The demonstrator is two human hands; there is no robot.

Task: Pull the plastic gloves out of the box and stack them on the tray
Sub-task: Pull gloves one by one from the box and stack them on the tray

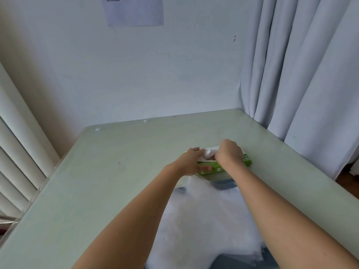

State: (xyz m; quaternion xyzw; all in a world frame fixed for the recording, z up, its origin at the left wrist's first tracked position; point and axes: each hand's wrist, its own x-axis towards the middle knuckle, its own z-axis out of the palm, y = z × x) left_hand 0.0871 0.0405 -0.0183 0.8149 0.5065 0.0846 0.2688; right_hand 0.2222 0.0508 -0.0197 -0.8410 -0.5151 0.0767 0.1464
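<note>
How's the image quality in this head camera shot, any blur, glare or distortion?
Head view: soft, even daylight, no hard shadows; the wide-angle lens bows the table edges and tilts the curtain; the glove pile on the tray is washed out; left hand and right hand at the box look slightly soft.

Place: plain indoor room, home-like rather than shop or workshop; exact kind unclear.
Surface: pale green surface with a glossy top, set into a corner against the wall.
Wall: bare, painted pale bluish white.
Paper: white printed sheet stuck high on the wall, print too blurred to read.
Right side: long pale grey curtains hanging in deep folds beside the surface.
Left side: white slatted shutters.
Floor: strip of brown wooden floor below the curtains.
</note>
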